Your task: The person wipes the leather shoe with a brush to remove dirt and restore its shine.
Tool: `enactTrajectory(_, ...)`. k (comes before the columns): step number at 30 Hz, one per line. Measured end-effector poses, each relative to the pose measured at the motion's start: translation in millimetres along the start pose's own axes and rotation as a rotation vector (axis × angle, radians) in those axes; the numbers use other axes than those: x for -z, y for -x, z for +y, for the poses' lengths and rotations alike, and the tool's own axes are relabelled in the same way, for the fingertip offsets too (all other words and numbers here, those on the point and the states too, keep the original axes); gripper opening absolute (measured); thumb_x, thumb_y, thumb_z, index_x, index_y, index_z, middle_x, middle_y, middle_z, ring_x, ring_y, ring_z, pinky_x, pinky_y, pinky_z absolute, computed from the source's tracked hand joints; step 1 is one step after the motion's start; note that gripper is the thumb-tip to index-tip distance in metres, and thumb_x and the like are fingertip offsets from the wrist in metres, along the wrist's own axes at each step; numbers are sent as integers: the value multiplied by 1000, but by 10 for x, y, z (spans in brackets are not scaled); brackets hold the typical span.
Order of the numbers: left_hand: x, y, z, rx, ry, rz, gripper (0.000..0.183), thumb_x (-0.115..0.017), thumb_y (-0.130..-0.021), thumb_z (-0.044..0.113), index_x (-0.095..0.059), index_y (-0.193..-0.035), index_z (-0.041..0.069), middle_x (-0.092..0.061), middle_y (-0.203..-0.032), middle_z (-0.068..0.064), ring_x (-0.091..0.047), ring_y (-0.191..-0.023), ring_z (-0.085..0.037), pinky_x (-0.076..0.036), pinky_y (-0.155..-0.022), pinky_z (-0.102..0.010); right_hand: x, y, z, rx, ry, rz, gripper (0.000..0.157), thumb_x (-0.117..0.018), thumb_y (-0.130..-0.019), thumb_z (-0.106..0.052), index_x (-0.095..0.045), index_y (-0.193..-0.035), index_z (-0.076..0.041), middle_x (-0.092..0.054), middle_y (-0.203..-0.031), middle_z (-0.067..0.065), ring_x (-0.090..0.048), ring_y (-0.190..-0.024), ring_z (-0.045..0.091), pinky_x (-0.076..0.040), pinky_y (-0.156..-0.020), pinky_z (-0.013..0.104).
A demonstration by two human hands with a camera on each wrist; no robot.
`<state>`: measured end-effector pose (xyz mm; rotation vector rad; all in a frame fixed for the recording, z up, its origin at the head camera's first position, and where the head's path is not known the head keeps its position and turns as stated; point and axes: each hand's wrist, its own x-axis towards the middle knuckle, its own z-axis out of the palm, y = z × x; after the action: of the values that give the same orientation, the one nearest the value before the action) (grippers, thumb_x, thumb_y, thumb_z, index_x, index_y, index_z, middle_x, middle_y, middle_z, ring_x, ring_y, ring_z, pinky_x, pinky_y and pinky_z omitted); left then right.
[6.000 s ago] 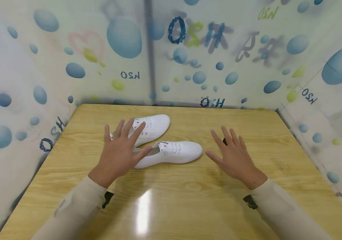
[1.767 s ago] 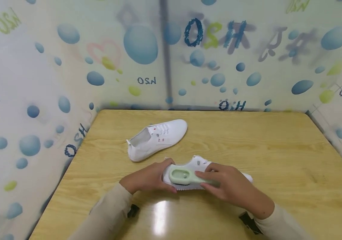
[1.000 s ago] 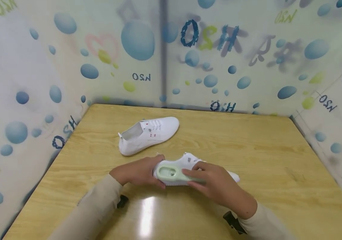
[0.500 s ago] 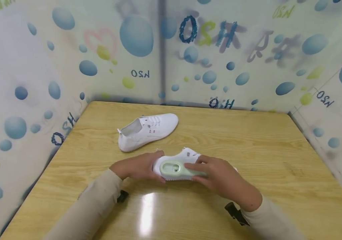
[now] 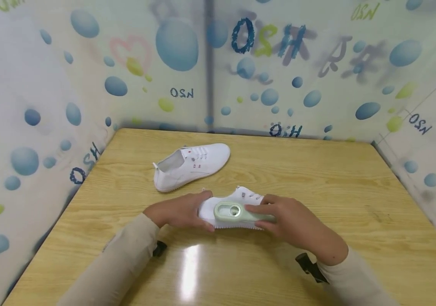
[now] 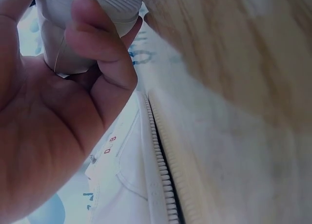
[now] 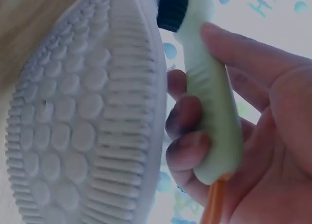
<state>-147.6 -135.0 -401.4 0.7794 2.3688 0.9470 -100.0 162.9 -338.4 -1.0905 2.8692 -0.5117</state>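
My left hand (image 5: 183,211) grips the heel end of a white lace-up shoe (image 5: 207,209), which is tipped with its side facing up. A pale green shoe brush (image 5: 240,216) lies against that side, its handle in the curled fingers of my right hand (image 5: 298,221). The right wrist view shows dark bristles (image 7: 173,9) close to the shoe's edge and a knobbed sole (image 7: 68,121). An orange piece (image 7: 214,199) sticks out of the handle's end. Seen from the left wrist, thumb and fingers wrap the heel (image 6: 63,48). The right hand covers much of the toe.
The matching white shoe (image 5: 206,163) stands upright behind, its toe pointing right. Both rest on a wooden table (image 5: 317,170) whose back edge meets a patterned wall (image 5: 225,85). More walls rise on the left and right.
Six seconds ago both hands hovered open, with two shoes upright on the table. Now one shoe is tipped and gripped, with the brush on it. Over the last half second the brush has slid slightly toward the toe.
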Motion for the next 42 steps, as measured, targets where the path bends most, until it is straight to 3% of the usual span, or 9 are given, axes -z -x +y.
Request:
enactTrajectory(3,0,-6,17,3,1,-3,59,-86,-75,43,-50,-116,21,-61,-97,3,-58,-87,-13,-48,-77,-33,-8,2,2,-27,-14,-6,40,-78,-87,-25,-70,-126,-25,-68,-100,-3,-54,-75,4,-47,-66,22)
enactTrajectory(9,2,-13,12,-8,10,-4,59,-87,-74,43,-50,-115,21,-61,-100,5,-58,-91,-12,-47,-84,-33,-190,-49,-21,84,-17,122,38,-77,-88,-26,-72,-125,-21,-66,-95,-3,-51,-70,4,-44,-62,19)
enactTrajectory(13,0,-5,2,-9,17,-7,59,-87,-74,42,-50,-116,20,-61,-101,5,-58,-91,-12,-47,-83,-33,-214,-65,-46,105,0,169,31,-73,-92,-26,-73,-122,-21,-67,-93,-3,-51,-70,2,-44,-61,18)
enactTrajectory(17,6,3,8,-3,17,-4,60,-87,-75,42,-50,-117,20,-61,-100,3,-58,-89,-13,-48,-81,-33,-130,-51,-46,69,-16,139,29,-73,-91,-26,-74,-120,-21,-68,-92,-3,-50,-67,0,-43,-59,17)
enactTrajectory(24,13,5,20,11,-8,-5,61,-85,-76,43,-49,-118,19,-60,-97,1,-58,-85,-13,-48,-75,-32,78,33,-27,-74,-27,39,28,-75,-89,-28,-75,-117,-24,-67,-88,-6,-46,-65,1,-40,-57,18)
enactTrajectory(35,16,12,31,-1,-27,5,59,-86,-75,44,-50,-115,19,-61,-98,3,-57,-88,-12,-47,-78,-30,-169,-72,-18,82,-21,158,30,-74,-90,-27,-74,-120,-20,-68,-92,-3,-48,-66,-1,-42,-57,16)
enactTrajectory(42,-5,2,21,12,-15,-5,60,-85,-76,44,-49,-117,18,-60,-96,2,-58,-85,-12,-48,-75,-31,-6,2,12,-20,-53,58,30,-74,-91,-27,-74,-120,-20,-66,-86,-6,-45,-64,-1,-41,-57,18)
